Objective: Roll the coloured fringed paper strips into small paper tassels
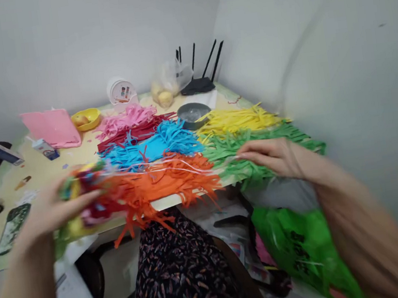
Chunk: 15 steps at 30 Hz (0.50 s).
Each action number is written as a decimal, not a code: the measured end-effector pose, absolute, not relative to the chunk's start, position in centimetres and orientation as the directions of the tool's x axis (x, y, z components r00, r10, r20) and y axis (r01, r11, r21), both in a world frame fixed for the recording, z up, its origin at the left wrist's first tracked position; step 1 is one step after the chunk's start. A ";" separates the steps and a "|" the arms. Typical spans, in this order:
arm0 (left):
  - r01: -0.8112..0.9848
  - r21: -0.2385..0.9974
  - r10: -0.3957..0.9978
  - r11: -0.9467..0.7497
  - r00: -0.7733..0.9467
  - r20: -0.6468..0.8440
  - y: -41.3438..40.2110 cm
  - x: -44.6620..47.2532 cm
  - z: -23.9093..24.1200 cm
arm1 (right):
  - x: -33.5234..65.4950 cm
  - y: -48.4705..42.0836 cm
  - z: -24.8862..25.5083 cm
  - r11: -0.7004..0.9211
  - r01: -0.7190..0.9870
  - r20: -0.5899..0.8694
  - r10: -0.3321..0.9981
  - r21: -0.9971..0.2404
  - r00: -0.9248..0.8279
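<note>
My left hand [51,210] is closed round a many-coloured bundle of paper strips [84,196] at the table's front edge, blurred by motion. A thin white string [172,167] runs from the bundle across the orange strips [167,182] to my right hand [271,156], whose fingers pinch its end above the green strips [243,150]. Piles of blue strips [155,147], yellow strips [235,120], dark red strips [134,133] and pink strips [125,118] lie behind.
A pink folder [53,128], a yellow bowl [87,118], a white tub [121,91], a bag of fruit [167,87], a router [199,83] and a grey dish [192,113] stand at the back. Phones [13,227] lie at the left. A green bag [299,243] hangs under the table.
</note>
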<state>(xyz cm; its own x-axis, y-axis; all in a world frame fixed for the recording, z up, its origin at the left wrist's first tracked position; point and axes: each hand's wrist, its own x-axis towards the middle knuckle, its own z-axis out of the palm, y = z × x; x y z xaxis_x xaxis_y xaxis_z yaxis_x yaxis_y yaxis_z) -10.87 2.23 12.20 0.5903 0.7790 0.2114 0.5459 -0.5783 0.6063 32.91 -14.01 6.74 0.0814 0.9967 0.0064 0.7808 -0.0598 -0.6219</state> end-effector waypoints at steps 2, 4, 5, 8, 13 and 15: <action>0.420 0.681 0.675 -0.599 0.723 0.147 1.7 -5.1 10.9 | 29.2 -12.0 8.4 0.135 0.793 0.126 0.989 -0.595 -0.074; 0.289 0.787 0.613 -0.545 0.778 0.138 0.9 -0.3 9.9 | 26.3 -10.4 9.9 0.254 0.800 0.172 0.967 -0.544 -0.190; 0.197 0.840 0.595 -0.505 0.784 0.174 0.4 1.5 9.5 | 25.2 -9.9 10.5 0.292 0.806 0.191 0.956 -0.515 -0.225; -0.009 0.932 0.583 -0.362 0.778 0.234 -0.4 4.8 8.4 | 23.8 -8.8 11.5 0.345 0.838 0.265 0.931 -0.423 -0.250; 0.073 0.963 0.647 -0.259 0.754 0.117 0.1 6.8 8.1 | 24.3 -8.6 10.9 0.265 0.890 0.330 0.933 -0.371 -0.141; 0.114 0.948 0.612 -0.298 0.785 0.098 0.4 7.3 8.5 | 24.7 -8.8 10.2 0.258 0.877 0.329 0.936 -0.406 -0.123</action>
